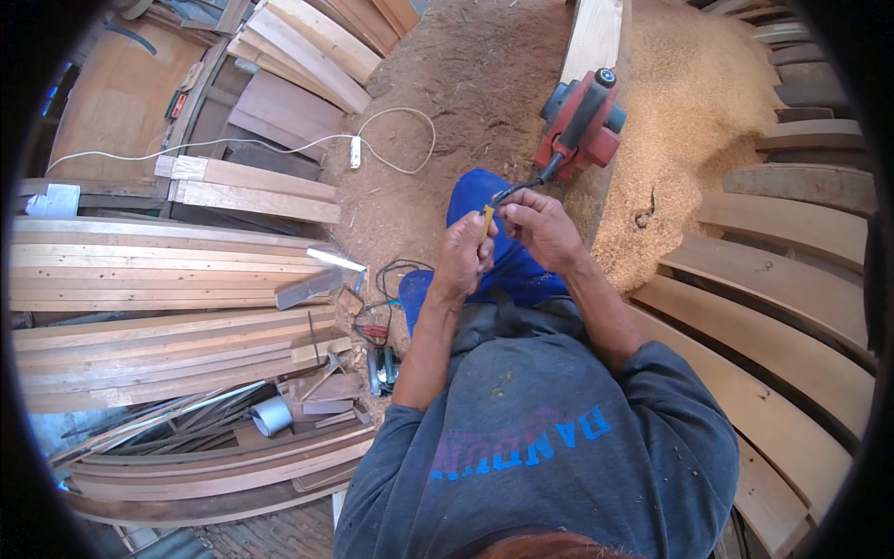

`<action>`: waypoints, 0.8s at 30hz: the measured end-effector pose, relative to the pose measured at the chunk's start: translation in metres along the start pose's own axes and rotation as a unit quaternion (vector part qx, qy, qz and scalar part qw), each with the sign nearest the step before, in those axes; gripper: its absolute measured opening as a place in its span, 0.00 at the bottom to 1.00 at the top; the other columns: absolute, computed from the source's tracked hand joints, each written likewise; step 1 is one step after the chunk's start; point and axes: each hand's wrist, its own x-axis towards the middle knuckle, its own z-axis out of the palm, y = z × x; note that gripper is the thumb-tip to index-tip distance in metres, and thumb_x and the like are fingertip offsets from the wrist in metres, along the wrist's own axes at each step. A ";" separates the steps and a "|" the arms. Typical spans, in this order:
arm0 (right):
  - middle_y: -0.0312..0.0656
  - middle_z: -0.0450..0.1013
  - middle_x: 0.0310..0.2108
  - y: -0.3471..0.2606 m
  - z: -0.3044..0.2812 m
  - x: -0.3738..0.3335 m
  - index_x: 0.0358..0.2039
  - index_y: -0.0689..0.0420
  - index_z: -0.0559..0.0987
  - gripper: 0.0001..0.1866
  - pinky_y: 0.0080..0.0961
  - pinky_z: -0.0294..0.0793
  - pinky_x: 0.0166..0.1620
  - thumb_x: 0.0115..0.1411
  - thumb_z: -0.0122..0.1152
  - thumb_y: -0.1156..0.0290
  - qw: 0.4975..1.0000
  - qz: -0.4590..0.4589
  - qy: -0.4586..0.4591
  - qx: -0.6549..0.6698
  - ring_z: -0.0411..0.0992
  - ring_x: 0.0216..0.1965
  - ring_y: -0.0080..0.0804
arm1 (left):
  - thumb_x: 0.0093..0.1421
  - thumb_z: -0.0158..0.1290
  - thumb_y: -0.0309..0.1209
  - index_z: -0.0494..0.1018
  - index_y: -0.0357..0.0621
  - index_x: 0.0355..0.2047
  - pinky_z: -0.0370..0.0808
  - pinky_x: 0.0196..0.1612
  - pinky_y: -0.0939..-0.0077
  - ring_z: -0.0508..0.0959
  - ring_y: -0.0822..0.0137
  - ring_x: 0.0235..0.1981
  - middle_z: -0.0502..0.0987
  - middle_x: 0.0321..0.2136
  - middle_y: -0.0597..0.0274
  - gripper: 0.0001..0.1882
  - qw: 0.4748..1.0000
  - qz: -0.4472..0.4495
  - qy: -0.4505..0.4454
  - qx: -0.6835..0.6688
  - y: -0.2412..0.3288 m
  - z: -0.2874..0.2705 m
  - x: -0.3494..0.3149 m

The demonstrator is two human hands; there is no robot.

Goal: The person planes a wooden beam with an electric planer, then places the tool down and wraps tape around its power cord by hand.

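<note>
In front of my lap, my left hand (466,253) is closed around a small yellow strip-like piece (488,218); its exact kind is too small to make out. Beside it, my right hand (542,229) pinches with thumb and fingers near the black power cord (527,189). That cord runs up to the handle of a red and black electric hand planer (585,121), which rests on a long wooden board (596,42). The cord's end is hidden between my fingers. Blue trousers (517,265) show beneath both hands.
A white extension cord with a socket block (355,152) lies on the dusty ground to the left. Stacked planks (168,270) fill the left side, curved boards (773,289) the right. Wood shavings (670,121) are heaped beside the planer. Another power tool (382,370) lies near my left elbow.
</note>
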 end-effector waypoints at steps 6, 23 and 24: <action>0.33 0.72 0.27 0.004 0.001 0.001 0.35 0.58 0.77 0.06 0.18 0.69 0.32 0.65 0.60 0.69 0.991 0.037 -0.012 0.125 0.68 0.27 0.19 | 0.72 0.44 0.43 0.69 0.46 0.34 0.60 0.18 0.86 0.62 0.81 0.15 0.65 0.17 0.72 0.15 0.999 -0.012 -0.007 0.037 0.000 0.006 -0.005; 0.31 0.72 0.24 -0.007 -0.009 -0.011 0.26 0.61 0.77 0.07 0.23 0.69 0.30 0.58 0.52 0.74 0.952 -0.051 0.016 -0.303 0.68 0.24 0.20 | 0.64 0.53 0.27 0.69 0.42 0.35 0.68 0.27 0.77 0.67 0.77 0.23 0.70 0.22 0.68 0.05 0.886 0.187 0.102 0.412 -0.019 0.033 -0.008; 0.31 0.72 0.24 -0.007 -0.009 -0.011 0.26 0.61 0.77 0.07 0.23 0.69 0.30 0.58 0.52 0.74 0.951 -0.050 0.016 -0.303 0.68 0.24 0.20 | 0.63 0.54 0.26 0.69 0.41 0.36 0.68 0.27 0.76 0.68 0.77 0.23 0.70 0.21 0.66 0.05 0.872 0.192 0.106 0.438 -0.021 0.034 -0.009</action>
